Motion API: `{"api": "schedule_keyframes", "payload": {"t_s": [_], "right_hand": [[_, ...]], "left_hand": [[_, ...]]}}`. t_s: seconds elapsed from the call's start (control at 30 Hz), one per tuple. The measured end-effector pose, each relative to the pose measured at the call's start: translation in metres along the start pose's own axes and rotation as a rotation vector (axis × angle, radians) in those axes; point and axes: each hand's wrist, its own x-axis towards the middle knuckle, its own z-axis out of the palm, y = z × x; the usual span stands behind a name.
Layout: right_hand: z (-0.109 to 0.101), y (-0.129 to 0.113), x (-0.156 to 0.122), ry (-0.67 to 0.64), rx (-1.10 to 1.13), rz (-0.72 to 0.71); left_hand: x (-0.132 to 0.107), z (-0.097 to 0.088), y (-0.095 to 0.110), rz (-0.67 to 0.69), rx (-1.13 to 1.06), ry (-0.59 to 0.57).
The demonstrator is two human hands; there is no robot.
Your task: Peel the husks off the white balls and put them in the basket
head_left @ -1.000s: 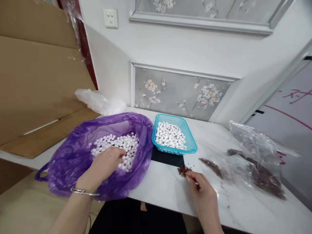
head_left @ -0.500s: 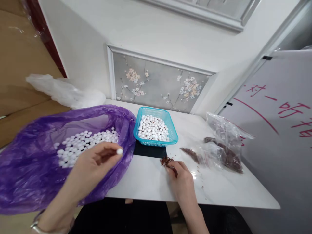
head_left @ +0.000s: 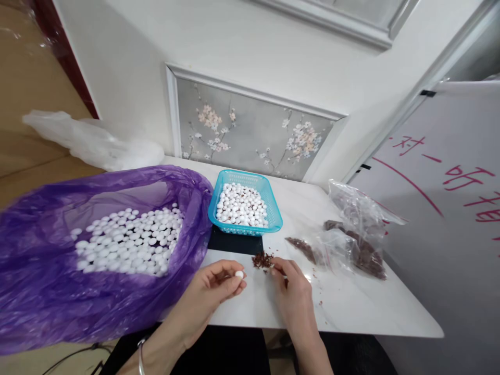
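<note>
Head view. Your left hand (head_left: 203, 291): one white ball (head_left: 239, 274) pinched at thumb and fingertips, left of the brown flakes (head_left: 261, 260) on the counter (head_left: 363, 307). Your right hand (head_left: 296, 294): fingers narrowed at the flakes' right edge; contents cannot be told. Blue basket (head_left: 275, 204), behind the flakes: white balls. Purple bag (head_left: 195, 208), at your left: more balls.

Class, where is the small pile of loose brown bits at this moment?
In the head view, the small pile of loose brown bits lies just right of centre on the white table, between the black mat and the right hand.
</note>
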Motion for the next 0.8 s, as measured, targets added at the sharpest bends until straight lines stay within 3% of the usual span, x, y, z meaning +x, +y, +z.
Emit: {"api": "schedule_keyframes", "payload": {"t_s": [0.3, 0.57, 0.8], "right_hand": [[-0.011, -0.020, -0.011, -0.103, 0.455, 0.133], [0.001, -0.023, -0.013, -0.061, 0.301, 0.050], [0.019, -0.050, -0.018, -0.293, 0.076, -0.116]], "left_hand": [[0.002, -0.002, -0.008, -0.039, -0.099, -0.040], [0.008, -0.012, -0.008, 0.062, -0.325, 0.158], [-0.005, -0.024, 0.009, 0.182, -0.298, 0.119]]}}
